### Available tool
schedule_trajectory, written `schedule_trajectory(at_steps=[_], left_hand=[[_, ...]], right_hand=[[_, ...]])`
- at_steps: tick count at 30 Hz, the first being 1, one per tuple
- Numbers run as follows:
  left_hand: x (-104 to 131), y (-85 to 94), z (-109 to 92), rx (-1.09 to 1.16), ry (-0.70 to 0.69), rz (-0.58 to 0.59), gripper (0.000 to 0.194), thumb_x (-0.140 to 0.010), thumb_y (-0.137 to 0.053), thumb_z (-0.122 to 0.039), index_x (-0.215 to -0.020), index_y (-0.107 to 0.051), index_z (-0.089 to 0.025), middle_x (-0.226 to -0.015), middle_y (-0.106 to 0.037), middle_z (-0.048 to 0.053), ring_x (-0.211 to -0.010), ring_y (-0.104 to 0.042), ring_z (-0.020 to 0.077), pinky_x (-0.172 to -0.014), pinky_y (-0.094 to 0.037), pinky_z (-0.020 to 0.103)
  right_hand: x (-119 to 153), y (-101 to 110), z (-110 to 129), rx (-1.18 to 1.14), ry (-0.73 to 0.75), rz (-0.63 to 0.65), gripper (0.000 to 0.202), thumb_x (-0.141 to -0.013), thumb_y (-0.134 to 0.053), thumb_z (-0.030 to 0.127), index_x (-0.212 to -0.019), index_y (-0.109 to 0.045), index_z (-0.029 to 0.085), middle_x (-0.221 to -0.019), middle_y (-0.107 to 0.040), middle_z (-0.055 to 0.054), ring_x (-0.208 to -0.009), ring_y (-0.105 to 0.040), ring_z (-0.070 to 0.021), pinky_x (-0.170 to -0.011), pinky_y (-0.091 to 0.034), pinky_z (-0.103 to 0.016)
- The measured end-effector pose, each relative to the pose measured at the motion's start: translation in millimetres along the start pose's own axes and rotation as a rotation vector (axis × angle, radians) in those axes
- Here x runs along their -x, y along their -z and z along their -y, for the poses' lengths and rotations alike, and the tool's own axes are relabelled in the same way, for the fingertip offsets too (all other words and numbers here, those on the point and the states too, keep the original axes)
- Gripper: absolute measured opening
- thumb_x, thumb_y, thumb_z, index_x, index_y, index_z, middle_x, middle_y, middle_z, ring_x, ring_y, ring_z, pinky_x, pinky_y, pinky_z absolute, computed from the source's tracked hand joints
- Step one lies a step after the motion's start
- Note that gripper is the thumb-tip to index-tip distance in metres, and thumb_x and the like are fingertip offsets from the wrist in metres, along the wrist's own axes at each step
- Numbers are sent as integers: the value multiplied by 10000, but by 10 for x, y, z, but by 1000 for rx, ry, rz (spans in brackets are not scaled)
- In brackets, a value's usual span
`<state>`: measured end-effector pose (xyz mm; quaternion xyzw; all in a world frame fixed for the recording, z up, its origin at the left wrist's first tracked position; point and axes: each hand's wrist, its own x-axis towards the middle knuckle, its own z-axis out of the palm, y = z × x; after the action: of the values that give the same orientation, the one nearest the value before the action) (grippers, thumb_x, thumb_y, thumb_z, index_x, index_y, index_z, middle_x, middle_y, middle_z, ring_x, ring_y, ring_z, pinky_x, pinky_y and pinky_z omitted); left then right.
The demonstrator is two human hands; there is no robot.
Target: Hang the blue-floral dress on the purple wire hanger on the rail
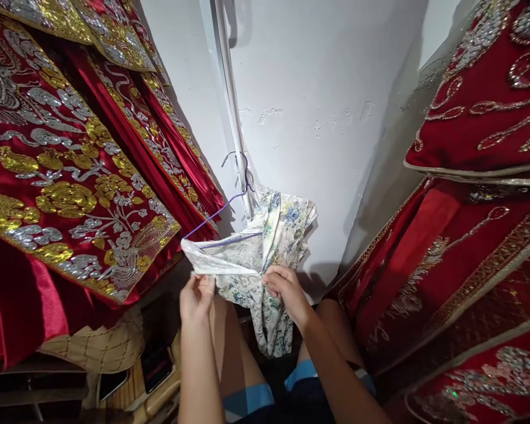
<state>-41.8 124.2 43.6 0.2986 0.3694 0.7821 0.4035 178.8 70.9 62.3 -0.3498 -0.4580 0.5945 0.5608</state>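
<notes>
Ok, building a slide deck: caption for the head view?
Both hands grip a floral garment on a wire hanger between red embroidered robes.

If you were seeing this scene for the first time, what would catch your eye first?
Most striking are the red satin garments embroidered in gold and silver filling the left side, and similar red embroidered garments with sequin trim on the right. Between them, against the white wall, a pale floral-print garment hangs on a thin purple wire hanger. The left hand and right hand both grip its lower fabric.
</notes>
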Motion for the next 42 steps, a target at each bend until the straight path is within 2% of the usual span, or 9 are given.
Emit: schedule_trajectory(at_steps=[7, 11, 15, 22, 26, 31, 35, 38, 42], left_hand=[[756, -192, 598, 55, 317, -135, 74, -796, -645, -227, -818, -622, -160, -796, -660, 56, -744, -651, 152, -721, -525, 275], [882, -411, 421, 73, 250, -37, 248, -699, -766, -341, -811, -644, -156, -851, -660, 44, -795, -629, 157, -720, -497, 242], [1131, -672, 121, 0, 197, 227, 325, -785, -725, -475, -822, -622, -170, -779, -594, 14, -682, -543, 128, -635, -442, 226], [1550, -912, -89, -460, -68, 583, 224, -975, -547, -384, -895, -640, -197, -873, -592, 33, -845, -558, 169, -795, -435, 268], [1356, -728, -151, -559, -209, 634, 215, -993, -511, -389, -1000, -651, -227, -1096, -599, 65, -1091, -555, 214, -956, -415, 295], [1156, -280, -140, -690, 89, 941, 413, -1016, -384, -479, -1261, -583, -213, -1251, -612, 87, -1211, -534, 258, -1067, -387, 342], [1126, 9, -167, -936, 225, 1190, 288, -955, -508, -399, -936, -657, -154, -907, -678, 47, -877, -605, 233, -832, -471, 296], [1021, 155, -320, -1038, 122, 1131, 208, -949, -488, -320, -978, -631, -172, -921, -680, 29, -841, -601, 209, -774, -447, 270], [758, 239, -694, -1338, -97, 978, 368, -987, -423, -417, -741, -567, -185, -699, -605, 10, -662, -541, 176, -669, -382, 274]], right_hand=[[179, 452, -269, -208, -10, -208, 273, -662, -653, 336, -518, -451, 221, -439, -239, 93, -416, -213, -76, -454, -155, -255], [239, 773, -359, 0, -52, -61, 314, -693, -625, 301, -475, -416, 215, -433, -259, 79, -410, -231, -76, -461, -166, -261], [288, 870, -259, 366, -108, 51, 309, -822, -633, 376, -578, -615, 187, -535, -489, 10, -513, -439, -128, -525, -335, -283], [419, 563, -107, -66, -247, 268, 773, -839, -355, 861, -1079, -704, 214, -1014, -686, -121, -1034, -614, -289, -898, -499, -451], [338, 419, 65, 36, -222, 428, 563, -738, -729, 670, -1048, -690, 201, -961, -674, -63, -949, -610, -250, -869, -488, -385], [73, 374, 536, 294, -66, 601, 267, -658, -833, 271, -792, -630, 161, -719, -586, 25, -651, -522, -128, -610, -410, -247], [-206, 379, 900, 354, 293, 350, 130, -740, -737, 240, -768, -628, 174, -721, -611, 14, -636, -539, -127, -594, -410, -236], [-483, 364, 960, 437, 487, 101, 259, -776, -682, 211, -1034, -682, 200, -1048, -692, -37, -863, -630, -175, -775, -482, -275], [-874, 305, 646, 505, 386, 84, 336, -904, -555, 358, -1188, -668, 220, -1220, -687, -58, -1104, -624, -228, -997, -457, -348]])
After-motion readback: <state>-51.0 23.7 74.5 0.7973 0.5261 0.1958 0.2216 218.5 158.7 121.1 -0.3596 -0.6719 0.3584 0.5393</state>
